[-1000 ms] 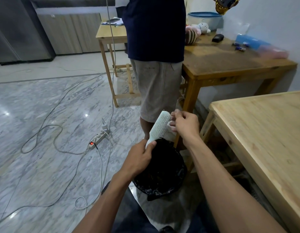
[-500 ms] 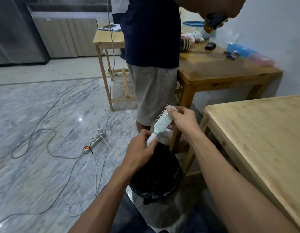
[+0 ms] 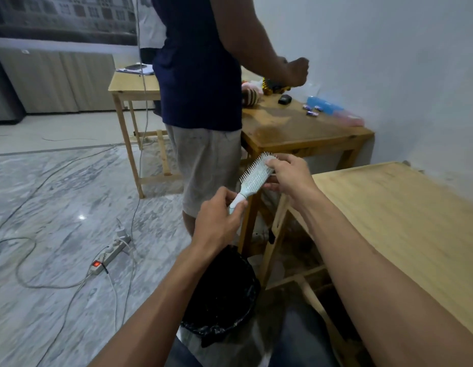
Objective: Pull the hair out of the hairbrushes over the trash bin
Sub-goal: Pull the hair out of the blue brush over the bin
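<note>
While both hands work above the bin: one pale hairbrush (image 3: pixel 256 176) is held between them, tilted, head up and to the right
Left hand (image 3: pixel 219 221): fingers and thumb curled round the white handle at the brush's lower end
Right hand (image 3: pixel 289 176): holding the head of the brush at its far end, thumb on the bristle side near the tip, fingers curled under the back
Hairbrush: bristles face up and left; whether any hair sits in them cannot be told
Trash bin (image 3: pixel 222 295): on the floor, near, lined with a black bag, below the left forearm and lower in the view than the brush
Near surface (image 3: pixel 404 221): light wood, on the right, just beside the bin
Far surface (image 3: pixel 304 128): darker wood, against the wall, carrying a small black object (image 3: pixel 284 99), a blue and pink plastic box (image 3: pixel 333 112) and soft toys partly hidden
Standing person (image 3: pixel 198 75): dark top and grey shorts, beyond the brush, one fist raised over the far surface
Floor (image 3: pixel 58 194): grey marble, on the left, with a power strip (image 3: pixel 109 256) showing a red light and loose cables
Small table (image 3: pixel 132 88): far left, papers on top
</note>
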Available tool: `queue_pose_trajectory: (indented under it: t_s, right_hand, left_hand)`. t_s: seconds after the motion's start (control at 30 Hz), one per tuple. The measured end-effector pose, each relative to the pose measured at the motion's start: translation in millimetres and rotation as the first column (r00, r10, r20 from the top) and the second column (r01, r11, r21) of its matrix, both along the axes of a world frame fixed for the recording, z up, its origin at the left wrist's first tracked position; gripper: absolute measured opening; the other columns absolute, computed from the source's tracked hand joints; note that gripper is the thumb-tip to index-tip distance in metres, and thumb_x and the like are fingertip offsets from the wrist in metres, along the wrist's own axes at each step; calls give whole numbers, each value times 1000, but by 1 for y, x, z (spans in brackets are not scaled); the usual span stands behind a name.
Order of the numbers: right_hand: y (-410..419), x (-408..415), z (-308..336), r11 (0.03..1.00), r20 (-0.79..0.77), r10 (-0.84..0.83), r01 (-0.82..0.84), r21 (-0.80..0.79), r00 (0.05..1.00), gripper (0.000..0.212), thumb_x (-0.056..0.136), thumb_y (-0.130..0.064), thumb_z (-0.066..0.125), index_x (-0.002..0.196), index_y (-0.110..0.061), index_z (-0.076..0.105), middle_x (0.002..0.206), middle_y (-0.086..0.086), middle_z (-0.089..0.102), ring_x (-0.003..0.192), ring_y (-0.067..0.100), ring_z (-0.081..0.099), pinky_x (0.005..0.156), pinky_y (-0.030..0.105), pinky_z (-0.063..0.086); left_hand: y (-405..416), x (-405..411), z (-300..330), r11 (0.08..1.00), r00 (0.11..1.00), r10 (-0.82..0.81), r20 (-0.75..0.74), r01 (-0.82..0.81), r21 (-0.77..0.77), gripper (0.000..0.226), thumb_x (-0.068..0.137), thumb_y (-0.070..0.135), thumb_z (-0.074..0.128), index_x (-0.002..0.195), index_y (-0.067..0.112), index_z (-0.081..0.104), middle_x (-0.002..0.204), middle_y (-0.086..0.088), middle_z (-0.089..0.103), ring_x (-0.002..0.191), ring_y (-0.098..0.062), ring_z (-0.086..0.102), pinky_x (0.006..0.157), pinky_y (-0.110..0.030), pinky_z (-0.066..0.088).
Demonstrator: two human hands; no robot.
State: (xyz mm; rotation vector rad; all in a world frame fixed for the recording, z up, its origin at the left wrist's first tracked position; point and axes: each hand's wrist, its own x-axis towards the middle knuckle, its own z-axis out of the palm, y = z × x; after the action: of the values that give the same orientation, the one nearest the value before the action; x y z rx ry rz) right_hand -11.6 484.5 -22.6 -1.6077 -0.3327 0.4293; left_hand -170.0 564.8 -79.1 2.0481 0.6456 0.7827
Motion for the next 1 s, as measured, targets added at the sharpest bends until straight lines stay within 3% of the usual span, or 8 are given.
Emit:
queue_pose_trajectory:
  t_s: [0.1, 0.3, 0.43, 0.57, 0.7, 0.87, 1.0]
  right_hand:
    - [-30, 12, 22, 998, 10, -61, 61, 9, 998, 22, 102, -15, 59, 123, -10, 62, 110, 15, 74, 90, 26, 77, 59, 28, 61]
    - [-96, 35, 54, 972, 30, -229, 227, 58, 973, 24, 99, -13, 63, 123, -7, 64, 107, 16, 74, 79, 23, 76, 52, 27, 59]
    - [-142, 45, 69, 944, 59, -326, 321, 79, 944, 5, 99, -10, 61, 101, -10, 66, 93, 11, 73, 73, 22, 74, 54, 29, 61]
    - [-191, 54, 80, 904, 42, -418, 412, 113, 907, 4, 100, -6, 60, 97, -7, 63, 83, 8, 66, 69, 23, 69, 56, 30, 62]
    - [-236, 66, 84, 864, 16, -496, 492, 111, 868, 14, 99, -5, 61, 86, -6, 63, 82, 9, 65, 72, 23, 68, 63, 32, 63]
    - [-293, 88, 75, 836, -21, -544, 544, 74, 839, 16, 97, -3, 60, 82, -6, 62, 86, 10, 63, 91, 29, 69, 87, 44, 64]
    - [-332, 109, 60, 808, -25, -588, 588, 45, 809, 11, 95, -2, 63, 83, -4, 62, 90, 12, 64, 97, 29, 72, 84, 41, 64]
  left_hand:
    - [-18, 21, 20, 997, 998, -66, 9, 66, 45, 15, 92, 36, 68, 97, 21, 67, 91, 7, 75, 81, -10, 69, 75, -45, 58]
    - [-63, 58, 53, 963, 968, -252, -3, 251, 97, 20, 92, 25, 68, 109, 14, 67, 100, -1, 72, 83, -14, 66, 73, -38, 59]
    - [-93, 79, 63, 931, 942, -332, -44, 334, 144, 28, 88, 19, 69, 115, 13, 63, 103, -1, 68, 76, -9, 61, 64, -25, 51]
    - [-125, 99, 71, 906, 922, -383, -47, 385, 177, 27, 87, 20, 69, 113, 13, 65, 102, -1, 68, 84, -20, 64, 74, -41, 56]
    - [-163, 123, 76, 867, 889, -455, -40, 453, 205, 18, 90, 17, 69, 108, 13, 69, 98, -1, 69, 77, -18, 63, 64, -34, 51]
    - [-212, 160, 67, 831, 859, -507, -67, 508, 225, 20, 89, 20, 70, 108, 12, 72, 98, -2, 72, 82, -18, 64, 73, -41, 56]
    - [-246, 187, 57, 804, 841, -532, -99, 539, 251, 27, 90, 23, 71, 115, 12, 71, 106, -3, 70, 86, -19, 63, 76, -40, 55]
